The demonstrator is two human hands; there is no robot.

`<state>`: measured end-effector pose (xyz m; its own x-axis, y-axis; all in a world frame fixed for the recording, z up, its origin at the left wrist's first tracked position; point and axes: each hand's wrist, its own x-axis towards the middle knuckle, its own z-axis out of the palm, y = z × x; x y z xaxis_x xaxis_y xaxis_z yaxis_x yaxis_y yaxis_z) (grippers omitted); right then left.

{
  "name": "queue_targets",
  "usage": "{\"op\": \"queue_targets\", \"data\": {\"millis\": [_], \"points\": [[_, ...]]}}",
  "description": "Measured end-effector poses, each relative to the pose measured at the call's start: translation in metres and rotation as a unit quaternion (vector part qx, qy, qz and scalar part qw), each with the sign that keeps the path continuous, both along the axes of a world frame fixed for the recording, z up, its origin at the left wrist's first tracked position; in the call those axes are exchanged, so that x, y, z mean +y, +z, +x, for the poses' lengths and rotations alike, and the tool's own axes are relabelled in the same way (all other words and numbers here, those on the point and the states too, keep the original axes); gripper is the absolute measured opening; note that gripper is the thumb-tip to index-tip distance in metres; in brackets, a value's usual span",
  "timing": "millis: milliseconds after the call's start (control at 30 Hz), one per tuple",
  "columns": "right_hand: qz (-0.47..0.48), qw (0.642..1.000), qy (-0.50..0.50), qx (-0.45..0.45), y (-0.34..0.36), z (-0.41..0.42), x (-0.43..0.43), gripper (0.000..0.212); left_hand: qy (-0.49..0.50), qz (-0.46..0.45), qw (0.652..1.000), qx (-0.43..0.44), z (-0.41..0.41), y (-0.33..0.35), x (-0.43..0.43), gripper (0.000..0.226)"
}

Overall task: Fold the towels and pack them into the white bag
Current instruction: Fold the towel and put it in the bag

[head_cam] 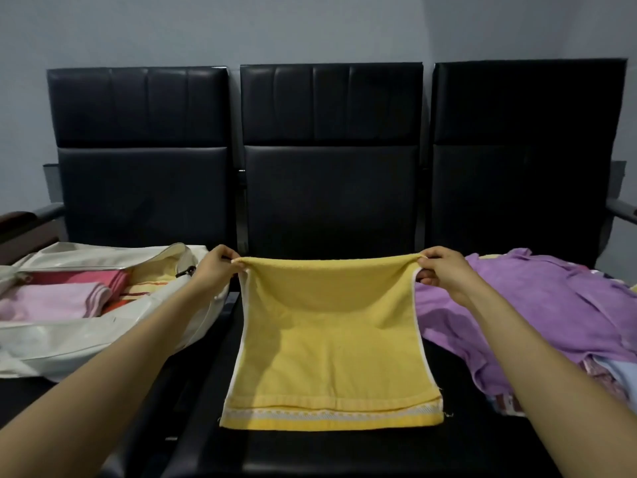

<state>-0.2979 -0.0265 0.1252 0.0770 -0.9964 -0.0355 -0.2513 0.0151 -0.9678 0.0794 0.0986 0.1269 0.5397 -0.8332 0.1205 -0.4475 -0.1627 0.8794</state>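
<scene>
L hand (215,270) & R hand (443,270) pinch yellow towel (331,343) far corners; uneven pull toward near hem risks skewed fold.

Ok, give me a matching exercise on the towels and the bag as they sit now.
1 yellow towel
2 white bag
3 purple towel
4 pink towel

A heaped unfolded on the right seat
B folded inside the bag
C pinched at its top corners by left hand and right hand
D open on the left seat

Pairs: 1-C, 2-D, 3-A, 4-B
</scene>
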Motion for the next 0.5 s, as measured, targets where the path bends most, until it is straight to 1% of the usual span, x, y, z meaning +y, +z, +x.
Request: {"op": "queue_targets", "data": {"millis": [133, 233, 300, 400, 500], "points": [[0.031, 0.999, 0.014, -0.006, 0.016, -0.011, 0.02, 0.011, 0.014, -0.032, 0.998, -0.044, -0.011, 0.017, 0.029, 0.008], [0.074, 0.997, 0.033, -0.021, 0.029, -0.021, 0.041, 0.02, 0.014, -0.066, 0.997, -0.035, -0.023, 0.031, 0.052, 0.008], [0.081, 0.996, 0.027, -0.028, 0.035, -0.028, 0.053, 0.028, 0.013, -0.088, 0.996, 0.018, -0.028, 0.039, 0.066, 0.009], [0.065, 0.996, 0.015, -0.063, 0.046, -0.034, 0.074, 0.033, -0.01, -0.106, 0.988, 0.113, -0.036, 0.051, 0.086, 0.014], [0.035, 0.993, 0.013, -0.116, 0.064, -0.037, 0.096, 0.025, -0.042, -0.139, 0.974, 0.173, -0.047, 0.067, 0.103, 0.01]]}}
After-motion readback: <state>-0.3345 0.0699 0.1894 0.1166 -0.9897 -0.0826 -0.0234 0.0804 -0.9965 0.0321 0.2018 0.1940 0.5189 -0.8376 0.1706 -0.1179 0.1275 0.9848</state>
